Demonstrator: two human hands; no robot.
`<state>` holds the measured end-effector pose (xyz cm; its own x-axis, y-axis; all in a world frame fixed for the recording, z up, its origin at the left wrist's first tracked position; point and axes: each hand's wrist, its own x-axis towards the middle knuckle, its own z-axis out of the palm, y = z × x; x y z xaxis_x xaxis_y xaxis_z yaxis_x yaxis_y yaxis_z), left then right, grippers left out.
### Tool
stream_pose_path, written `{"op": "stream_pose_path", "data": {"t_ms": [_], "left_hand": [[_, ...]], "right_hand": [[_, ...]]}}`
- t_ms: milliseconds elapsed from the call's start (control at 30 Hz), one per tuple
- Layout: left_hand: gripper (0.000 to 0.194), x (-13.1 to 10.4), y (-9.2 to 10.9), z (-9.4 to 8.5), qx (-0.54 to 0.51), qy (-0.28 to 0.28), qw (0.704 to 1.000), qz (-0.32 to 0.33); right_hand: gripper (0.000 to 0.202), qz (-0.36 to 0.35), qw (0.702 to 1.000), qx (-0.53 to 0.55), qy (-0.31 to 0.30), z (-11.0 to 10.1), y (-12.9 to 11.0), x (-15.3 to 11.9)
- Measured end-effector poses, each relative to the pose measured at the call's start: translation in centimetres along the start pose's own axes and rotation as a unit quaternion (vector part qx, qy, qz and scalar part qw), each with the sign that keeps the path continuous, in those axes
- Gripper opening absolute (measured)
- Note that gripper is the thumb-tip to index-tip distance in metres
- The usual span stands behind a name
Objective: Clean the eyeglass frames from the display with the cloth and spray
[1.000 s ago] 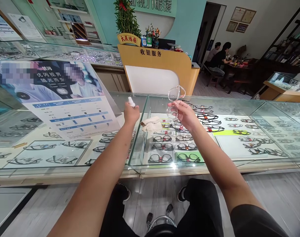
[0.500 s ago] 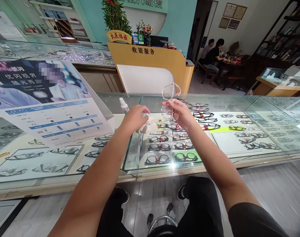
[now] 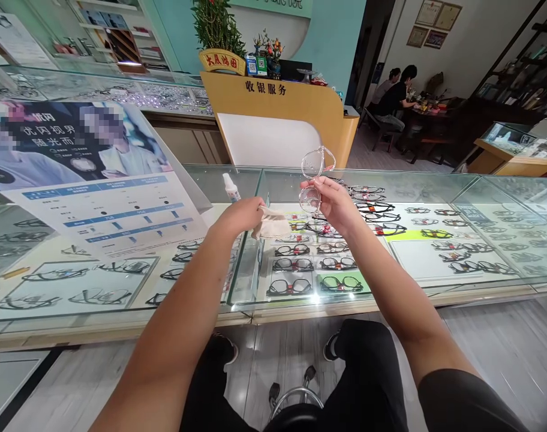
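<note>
My right hand (image 3: 334, 201) holds a pair of clear round-framed glasses (image 3: 311, 200) by its middle, tilted upright above the glass counter (image 3: 251, 300). To its left, my left hand (image 3: 240, 217) pinches the edge of a beige cloth (image 3: 274, 224), which hangs over the counter top. Just behind my left hand stands a small white spray bottle (image 3: 231, 186), its lower part hidden by the hand. Beneath the glass, rows of glasses (image 3: 292, 264) lie in the display, several with dark frames.
A large printed sign (image 3: 98, 186) stands on the counter at the left. Beyond the counter is a wooden cashier desk (image 3: 277, 99) with a plant (image 3: 217, 30). Two people (image 3: 394, 102) sit at a table at the back right. A stool base (image 3: 295, 399) is below.
My left hand has closed on the cloth, which lay on the counter before, and lifted its edge. My right hand still holds the glasses in nearly the same pose. The view has shifted slightly.
</note>
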<state>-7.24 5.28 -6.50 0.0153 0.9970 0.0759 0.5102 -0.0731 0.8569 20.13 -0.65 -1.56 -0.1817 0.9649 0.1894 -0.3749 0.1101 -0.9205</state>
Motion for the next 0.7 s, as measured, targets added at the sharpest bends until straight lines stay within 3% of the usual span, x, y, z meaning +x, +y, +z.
{"op": "stream_pose_path", "data": {"t_ms": [67,133,233,300,367,500,700], "left_hand": [[0.014,0.3,0.4,0.5,0.044,0.006,0.999,-0.002],[0.008,0.6,1.1,0.9,-0.015,0.023,0.999,-0.04],[0.028,0.8,1.9,1.2,-0.17,-0.005,0.975,-0.145],[0.049,0.7,2.1,1.1,-0.22,-0.038,0.959,-0.176],[0.061,0.6,1.9,0.9,-0.233,-0.074,0.955,-0.17],[0.052,0.4,1.2,0.5,-0.209,-0.145,0.958,-0.129],[0.044,0.7,0.2,0.5,-0.164,-0.153,0.97,-0.092]], "right_hand": [[0.043,-0.001,1.0,0.007,-0.001,0.0,0.0,0.0],[0.043,0.0,1.0,0.009,0.001,-0.1,-0.1,0.0],[0.043,0.002,1.0,-0.001,0.002,-0.1,-0.2,0.0],[0.044,0.002,1.0,-0.002,0.002,-0.1,-0.3,0.0],[0.043,0.002,1.0,0.004,0.001,0.0,-0.4,-0.1],[0.042,0.001,1.0,0.02,-0.001,0.1,-0.5,-0.2],[0.043,0.001,1.0,0.012,0.005,0.2,-0.5,-0.2]]}}
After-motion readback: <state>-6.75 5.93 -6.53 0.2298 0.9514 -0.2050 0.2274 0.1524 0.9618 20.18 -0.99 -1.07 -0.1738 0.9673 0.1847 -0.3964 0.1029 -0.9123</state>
